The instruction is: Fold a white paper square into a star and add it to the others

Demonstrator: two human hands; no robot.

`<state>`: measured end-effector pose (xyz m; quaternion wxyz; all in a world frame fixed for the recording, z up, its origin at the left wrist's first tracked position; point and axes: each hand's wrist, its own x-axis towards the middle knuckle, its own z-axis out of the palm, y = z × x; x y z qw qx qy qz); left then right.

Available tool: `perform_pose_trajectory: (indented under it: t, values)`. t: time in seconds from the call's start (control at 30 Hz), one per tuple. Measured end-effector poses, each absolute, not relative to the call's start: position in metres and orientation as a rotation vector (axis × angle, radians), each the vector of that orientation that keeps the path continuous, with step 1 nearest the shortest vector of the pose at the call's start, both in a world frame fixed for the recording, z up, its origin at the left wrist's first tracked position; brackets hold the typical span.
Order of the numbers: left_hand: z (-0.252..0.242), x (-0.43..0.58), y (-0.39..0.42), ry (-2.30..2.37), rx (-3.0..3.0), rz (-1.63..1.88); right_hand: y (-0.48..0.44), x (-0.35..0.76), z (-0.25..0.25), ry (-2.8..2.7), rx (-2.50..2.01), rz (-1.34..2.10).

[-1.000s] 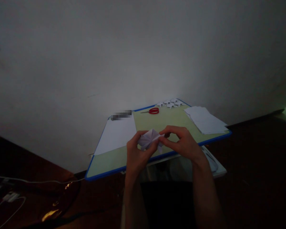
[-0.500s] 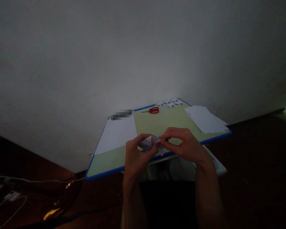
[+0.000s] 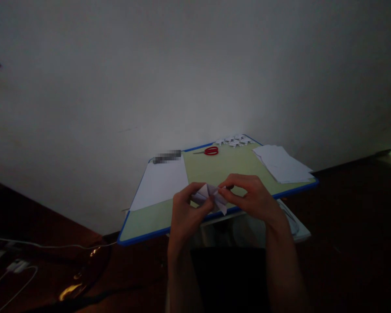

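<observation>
A small folded white paper piece (image 3: pixel 220 204) is held up over the front edge of the table. My left hand (image 3: pixel 189 211) grips its left side between thumb and fingers. My right hand (image 3: pixel 249 195) pinches its upper right corner between thumb and forefinger. Creased flaps fan out from the paper's middle, and one point hangs downward between the hands. The left fingers hide part of its left side.
Red-handled scissors (image 3: pixel 211 151) lie toward the back of the blue-edged table (image 3: pixel 228 167). Several folded paper pieces (image 3: pixel 236 142) sit in the back right corner. White sheets (image 3: pixel 282 164) lie at the right, and another sheet (image 3: pixel 159 184) at the left. A wall stands behind.
The paper's right part has opened out and shows more of its flaps below my right fingers. Both hands stay in nearly the same place, still holding it.
</observation>
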<state>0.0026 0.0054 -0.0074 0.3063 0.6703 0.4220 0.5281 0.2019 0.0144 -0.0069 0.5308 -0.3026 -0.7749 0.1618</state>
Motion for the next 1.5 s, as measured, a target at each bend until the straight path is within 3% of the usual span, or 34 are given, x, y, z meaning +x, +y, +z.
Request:
perform_pose_trajectory:
  t: [0.47,0.77,1.03,1.5]
  values:
    - [-0.006,0.006,0.002,1.003,1.519,1.405,0.015,0.193,-0.001,-1.641,-0.641,0.325]
    - [-0.005,0.014,0.005,1.012,1.5,1.645,0.015,0.19,-0.004,-1.637,-0.78,0.501]
    - [-0.004,0.009,0.003,1.079,1.483,1.477,0.014,0.188,-0.001,-1.679,-0.817,0.426]
    - [-0.007,0.0,0.002,1.239,1.705,1.493,0.011,0.185,0.003,-1.764,-0.823,0.439]
